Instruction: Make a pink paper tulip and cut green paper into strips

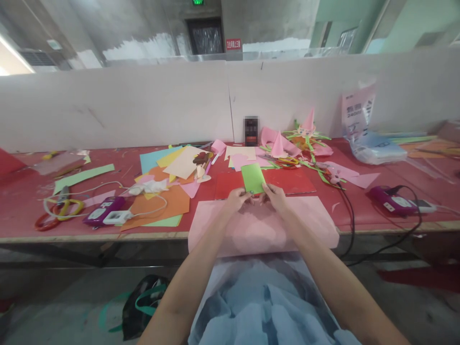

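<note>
A single camera is sitting on the person's head, looking forward and down over light-blue clothing (266,311) at the lap. The left forearm (192,275) and right forearm (325,261) are looming nearest, running inward from the lower part of the view. The left fingers (244,196) and right fingers (269,190) are showing near the middle, farther off. The desk (21,206) is stretching across the full width, facing the lens squarely. Behind it, a pale partition (143,105) is standing, and beyond, a dark doorway (205,38) is showing small near the top.
</note>
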The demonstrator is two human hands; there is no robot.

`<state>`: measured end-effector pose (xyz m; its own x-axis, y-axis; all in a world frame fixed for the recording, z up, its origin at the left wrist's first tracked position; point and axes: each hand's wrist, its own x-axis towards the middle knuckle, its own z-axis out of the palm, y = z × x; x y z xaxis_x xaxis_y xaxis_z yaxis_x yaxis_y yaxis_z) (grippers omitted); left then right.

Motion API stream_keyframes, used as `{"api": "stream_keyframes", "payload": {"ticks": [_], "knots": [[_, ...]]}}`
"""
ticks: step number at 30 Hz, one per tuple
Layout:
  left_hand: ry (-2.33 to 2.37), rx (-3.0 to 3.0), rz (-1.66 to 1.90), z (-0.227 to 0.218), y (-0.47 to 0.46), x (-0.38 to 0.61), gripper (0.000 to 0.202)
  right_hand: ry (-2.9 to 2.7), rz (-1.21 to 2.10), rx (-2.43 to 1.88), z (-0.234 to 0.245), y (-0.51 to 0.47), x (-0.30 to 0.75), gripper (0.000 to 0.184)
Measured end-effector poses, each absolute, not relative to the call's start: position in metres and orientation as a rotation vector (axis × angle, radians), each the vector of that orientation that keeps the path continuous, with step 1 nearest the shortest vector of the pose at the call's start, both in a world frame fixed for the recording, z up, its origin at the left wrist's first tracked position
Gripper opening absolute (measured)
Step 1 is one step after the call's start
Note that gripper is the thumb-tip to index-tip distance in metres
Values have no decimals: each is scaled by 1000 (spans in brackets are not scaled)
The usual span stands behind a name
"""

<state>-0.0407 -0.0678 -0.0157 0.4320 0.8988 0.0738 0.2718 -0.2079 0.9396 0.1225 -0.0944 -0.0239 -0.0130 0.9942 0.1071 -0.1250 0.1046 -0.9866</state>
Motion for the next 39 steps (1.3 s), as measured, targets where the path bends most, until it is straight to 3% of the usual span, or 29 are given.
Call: {"api": "stream_keyframes", "payload": {"ticks": [39], "knots": [[892,1658,695,-12,-73,-41,24,-1080,1271,-1010,-13,-103,124,36]]}}
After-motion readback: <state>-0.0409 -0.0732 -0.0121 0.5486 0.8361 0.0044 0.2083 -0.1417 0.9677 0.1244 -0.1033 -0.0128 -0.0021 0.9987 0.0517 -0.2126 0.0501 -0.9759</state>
